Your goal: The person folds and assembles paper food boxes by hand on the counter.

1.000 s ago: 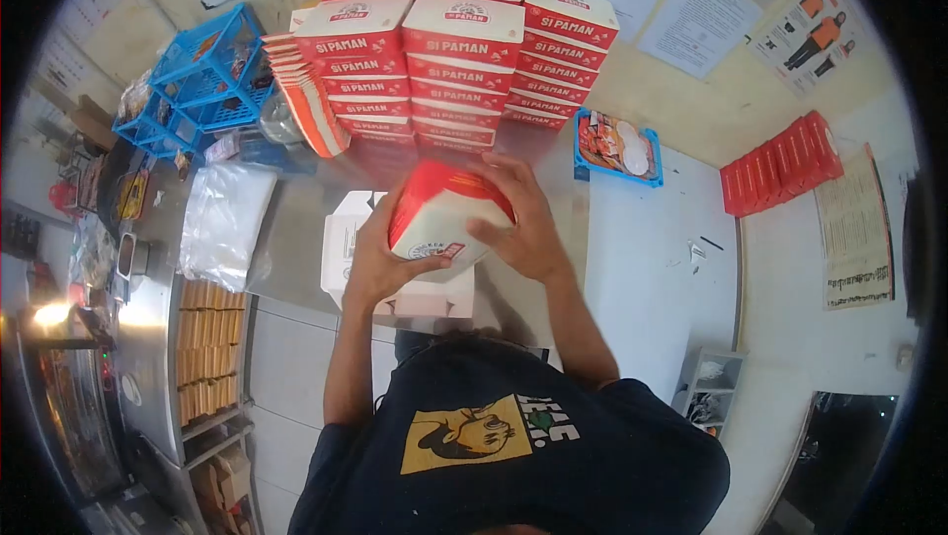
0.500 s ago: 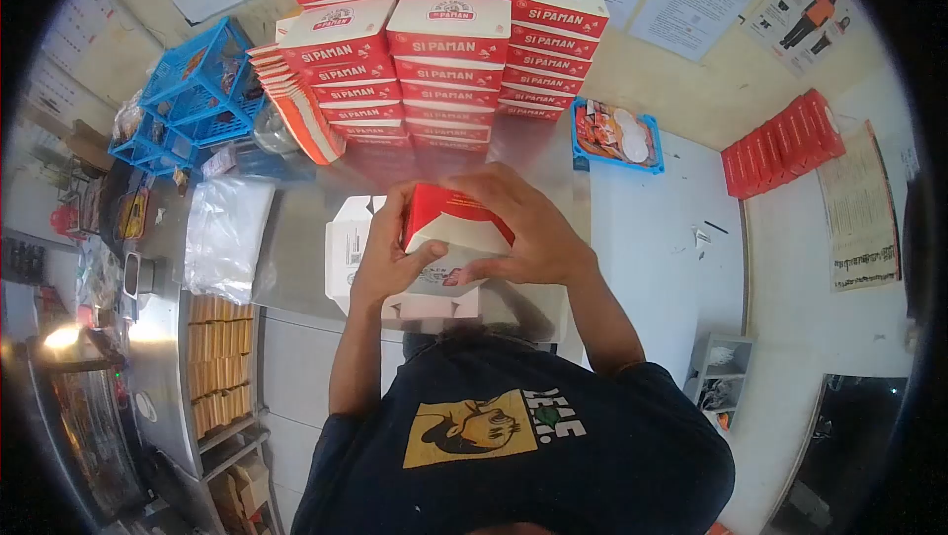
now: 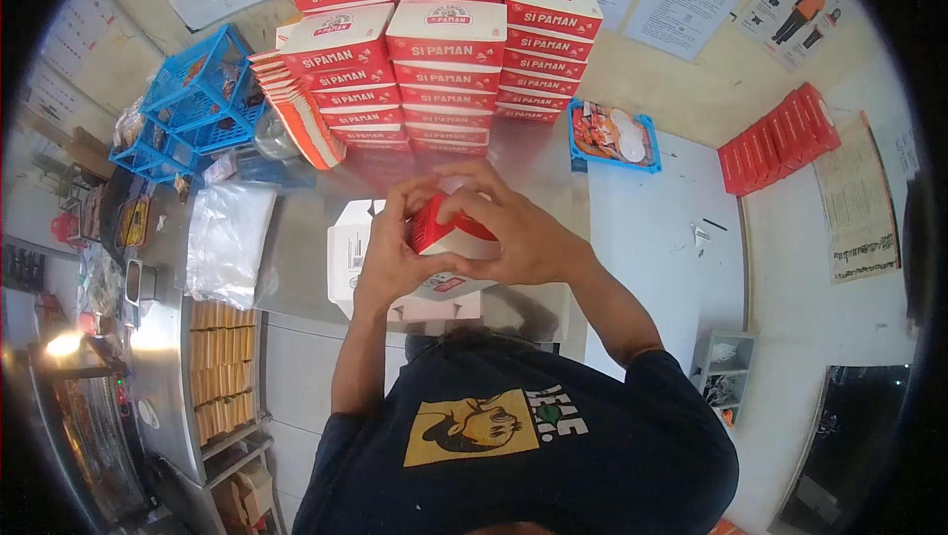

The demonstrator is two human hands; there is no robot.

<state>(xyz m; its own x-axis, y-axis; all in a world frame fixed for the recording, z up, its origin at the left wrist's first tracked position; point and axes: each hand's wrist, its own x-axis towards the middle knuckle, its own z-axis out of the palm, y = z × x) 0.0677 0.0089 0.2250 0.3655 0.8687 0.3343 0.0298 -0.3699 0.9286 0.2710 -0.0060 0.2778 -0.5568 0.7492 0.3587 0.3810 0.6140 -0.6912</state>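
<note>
A small red-and-white carton (image 3: 456, 242) is gripped between my two hands above the steel table. My left hand (image 3: 388, 257) is closed around its left side, with the thumb along the near edge. On the opposite side, my right hand (image 3: 538, 239) curls its fingers over the top and bends its thumb toward the left one. Much of the carton is covered by my fingers. Beneath them, a white cardboard blank (image 3: 344, 268) with flaps lies flat on the table, partly hidden by the hands.
Tall stacks of red-and-white boxes (image 3: 449, 34) stand behind the hands, with flat cartons (image 3: 296, 111) leaning at their left. Clear plastic bags (image 3: 229, 244) and blue baskets (image 3: 202, 125) are at left. To the right are a blue tray (image 3: 655, 168) and a row of red boxes (image 3: 780, 140).
My hands have drawn closer together around the carton. The right fingers have curled further over its top, the thumbs now nearly meet, and less of the carton shows.
</note>
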